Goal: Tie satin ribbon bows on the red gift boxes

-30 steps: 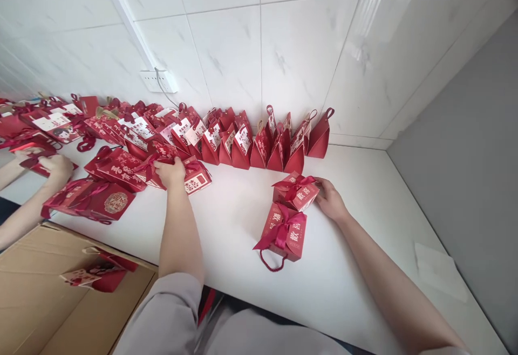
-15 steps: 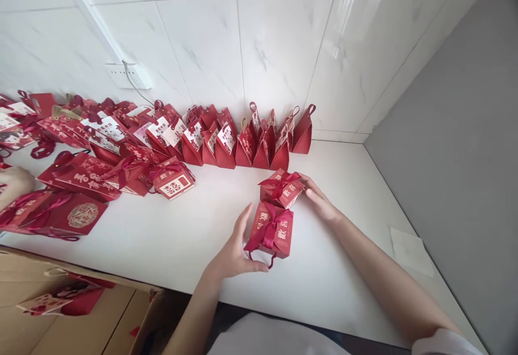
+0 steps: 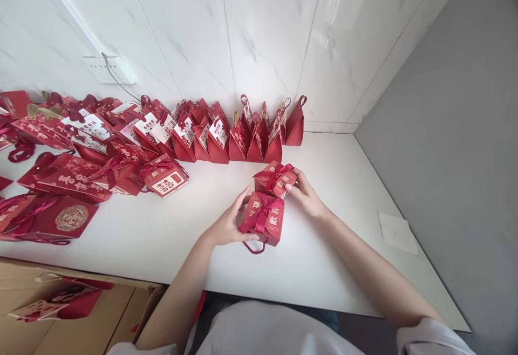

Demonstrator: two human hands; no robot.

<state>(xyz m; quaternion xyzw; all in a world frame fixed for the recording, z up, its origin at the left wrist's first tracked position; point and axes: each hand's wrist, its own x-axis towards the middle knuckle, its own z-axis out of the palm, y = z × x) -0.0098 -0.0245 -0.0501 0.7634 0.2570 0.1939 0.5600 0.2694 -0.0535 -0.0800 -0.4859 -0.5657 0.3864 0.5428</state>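
Observation:
Two red gift boxes with magenta ribbon bows touch each other on the white table. My left hand [image 3: 230, 224] grips the nearer box [image 3: 265, 216] from its left side, thumb along the front edge and fingers behind. A dark red cord handle hangs from that box's front. My right hand [image 3: 304, 192] closes round the right end of the farther box [image 3: 275, 179], thumb on its top.
Several red triangular bags [image 3: 259, 138] stand along the tiled wall. More red boxes and bags [image 3: 76, 177] lie at the left. A cardboard box [image 3: 76, 339] is below the table [image 3: 162, 247]; a white paper square [image 3: 399, 232] lies at right.
My left hand has closed on the nearer box and turned it slightly. My right thumb has come onto the farther box. The person's hand at the far left is out of view.

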